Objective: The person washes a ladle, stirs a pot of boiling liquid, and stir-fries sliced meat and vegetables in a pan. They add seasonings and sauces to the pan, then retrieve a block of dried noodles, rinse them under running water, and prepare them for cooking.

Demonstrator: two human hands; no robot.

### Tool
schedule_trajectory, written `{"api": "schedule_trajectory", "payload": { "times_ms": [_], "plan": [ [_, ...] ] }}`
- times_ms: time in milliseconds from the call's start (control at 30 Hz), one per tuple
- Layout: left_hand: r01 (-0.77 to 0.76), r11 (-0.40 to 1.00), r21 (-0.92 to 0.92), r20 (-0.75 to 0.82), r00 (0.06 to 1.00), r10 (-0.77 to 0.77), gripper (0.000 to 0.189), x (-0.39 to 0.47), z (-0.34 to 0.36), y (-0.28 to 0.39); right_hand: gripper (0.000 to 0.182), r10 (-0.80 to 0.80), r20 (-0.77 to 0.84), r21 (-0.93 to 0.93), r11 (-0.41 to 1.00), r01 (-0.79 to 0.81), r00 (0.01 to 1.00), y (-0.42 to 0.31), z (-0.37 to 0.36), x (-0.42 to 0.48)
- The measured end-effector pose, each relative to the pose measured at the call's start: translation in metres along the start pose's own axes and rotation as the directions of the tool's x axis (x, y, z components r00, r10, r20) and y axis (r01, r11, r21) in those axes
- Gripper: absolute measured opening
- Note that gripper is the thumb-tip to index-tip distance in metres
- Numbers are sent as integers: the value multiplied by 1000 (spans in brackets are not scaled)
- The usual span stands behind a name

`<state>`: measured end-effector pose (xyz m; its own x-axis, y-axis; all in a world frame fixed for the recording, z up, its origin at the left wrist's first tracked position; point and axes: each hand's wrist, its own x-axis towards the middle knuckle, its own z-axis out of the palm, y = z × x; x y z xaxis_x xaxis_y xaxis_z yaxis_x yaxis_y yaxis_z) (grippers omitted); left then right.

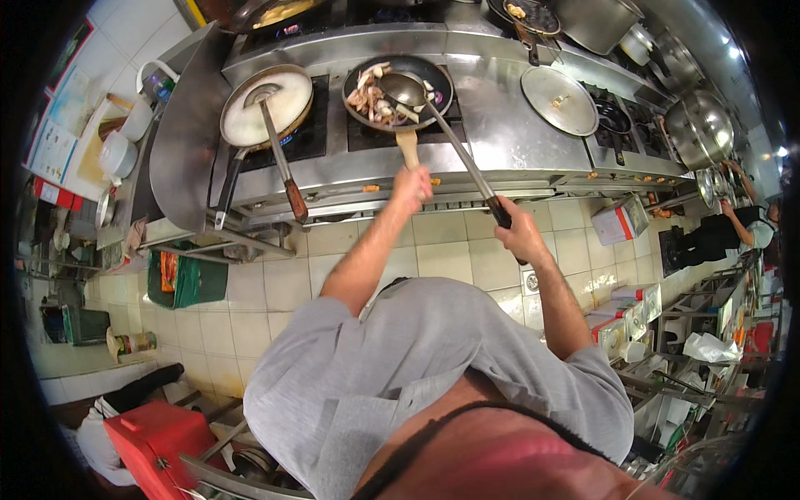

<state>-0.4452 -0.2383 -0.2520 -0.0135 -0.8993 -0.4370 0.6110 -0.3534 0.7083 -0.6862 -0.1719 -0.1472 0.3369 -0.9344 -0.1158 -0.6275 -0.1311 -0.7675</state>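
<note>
My left hand point(412, 189) is closed around the light-coloured handle of a dark frying pan point(442, 74), which sits over a burner. In my right hand point(520, 230) is the dark grip of a long metal ladle point(462, 153); its bowl rests inside the pan. Sliced pieces of food point(373, 103), brownish and whitish, lie mostly in the pan's left half. To the left, a second pan point(301, 119) holds a white liquid point(275, 115), with another ladle point(278, 147) lying in it, its wooden handle over the stove edge.
A round metal lid point(559, 101) lies on the steel stovetop point(494, 103) at right, near a small black pan point(611, 119). More cookware stands behind. A green bin point(209, 275) is on the floor at left. A person point(719, 231) is at far right.
</note>
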Motion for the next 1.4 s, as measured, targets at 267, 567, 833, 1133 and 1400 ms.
{"api": "schedule_trajectory", "payload": {
  "times_ms": [267,567,833,1133,1400],
  "plan": [
    [-61,980,187,48,997,53,24,15,-23,5,56,59,-114,64,997,-52,992,-9,28,9],
    [42,991,125,24,999,-45,16,-27,20,-4,58,124,-10,343,933,-113,992,-16,53,34],
    [9,994,105,50,999,-14,14,17,-24,23,61,123,57,2,992,-124,991,-28,-5,-21],
    [-45,981,187,9,999,44,19,-6,7,-15,60,39,-127,-11,999,-41,991,-23,28,-12],
    [43,989,139,38,998,-49,16,-30,20,-19,59,178,-144,229,963,-142,973,-15,46,10]
  ]
}}
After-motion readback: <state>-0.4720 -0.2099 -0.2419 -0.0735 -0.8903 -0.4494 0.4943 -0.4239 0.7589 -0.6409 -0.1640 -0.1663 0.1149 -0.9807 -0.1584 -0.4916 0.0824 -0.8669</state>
